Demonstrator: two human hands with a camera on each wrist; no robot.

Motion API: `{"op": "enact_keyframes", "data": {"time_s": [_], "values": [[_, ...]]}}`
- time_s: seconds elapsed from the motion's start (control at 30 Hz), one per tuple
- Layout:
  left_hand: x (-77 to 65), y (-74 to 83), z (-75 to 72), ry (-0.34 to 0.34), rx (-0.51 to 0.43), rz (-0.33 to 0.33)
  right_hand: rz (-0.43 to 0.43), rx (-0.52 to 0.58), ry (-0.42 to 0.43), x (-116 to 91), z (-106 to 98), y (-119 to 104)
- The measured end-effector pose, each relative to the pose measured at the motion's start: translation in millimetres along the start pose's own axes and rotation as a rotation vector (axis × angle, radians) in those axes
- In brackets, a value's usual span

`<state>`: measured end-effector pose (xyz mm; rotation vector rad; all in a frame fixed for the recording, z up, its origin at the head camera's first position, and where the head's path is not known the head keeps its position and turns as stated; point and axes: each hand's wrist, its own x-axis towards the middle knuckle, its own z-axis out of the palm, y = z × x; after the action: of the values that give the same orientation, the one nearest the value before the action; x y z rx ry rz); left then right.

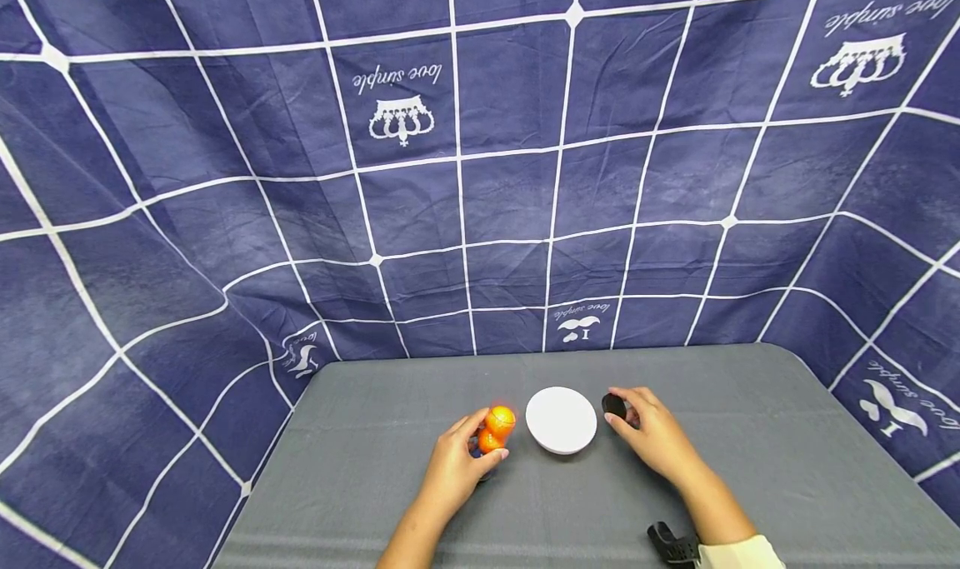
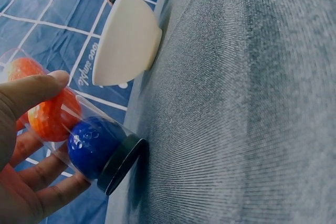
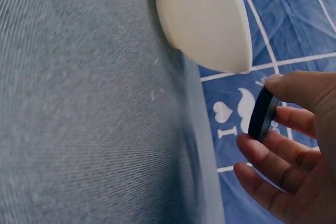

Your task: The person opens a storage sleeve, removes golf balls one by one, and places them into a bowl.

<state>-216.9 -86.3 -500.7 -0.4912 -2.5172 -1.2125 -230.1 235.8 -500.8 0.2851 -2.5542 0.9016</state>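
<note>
My left hand (image 1: 457, 462) grips a clear plastic tube (image 2: 75, 107) between thumb and fingers. Inside it are orange balls (image 2: 55, 114) and, at the lower end, a blue ball (image 2: 93, 147). A black cap (image 2: 122, 165) closes that lower end, close over the table. The tube's top end shows no cap. My right hand (image 1: 660, 437) pinches a round black lid (image 1: 614, 407) by its edge, held up on its side above the table. Between the two hands stands a white bowl (image 1: 561, 421), upright, its inside plain white in the head view.
The grey cloth-covered table (image 1: 360, 469) lies under everything. Blue curtains with white grid lines (image 1: 510, 202) hang behind it and at both sides. A black strap mount (image 1: 672, 544) sits at my right wrist, by a pale sleeve (image 1: 738, 554).
</note>
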Motion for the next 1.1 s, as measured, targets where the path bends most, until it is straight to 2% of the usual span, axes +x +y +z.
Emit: {"op": "enact_keyframes", "data": {"time_s": [0.57, 0.9, 1.1], "values": [[0.4, 0.0, 0.0, 0.001, -0.01, -0.009, 0.028, -0.072, -0.09, -5.0, 12.6, 21.8], [-0.3, 0.1, -1.0, -0.014, -0.016, -0.035, 0.087, -0.111, -0.162, -9.8, 13.5, 24.4], [-0.6, -1.0, -0.5, -0.01, -0.007, -0.024, 0.101, -0.13, -0.183, -10.6, 12.9, 24.4]]}}
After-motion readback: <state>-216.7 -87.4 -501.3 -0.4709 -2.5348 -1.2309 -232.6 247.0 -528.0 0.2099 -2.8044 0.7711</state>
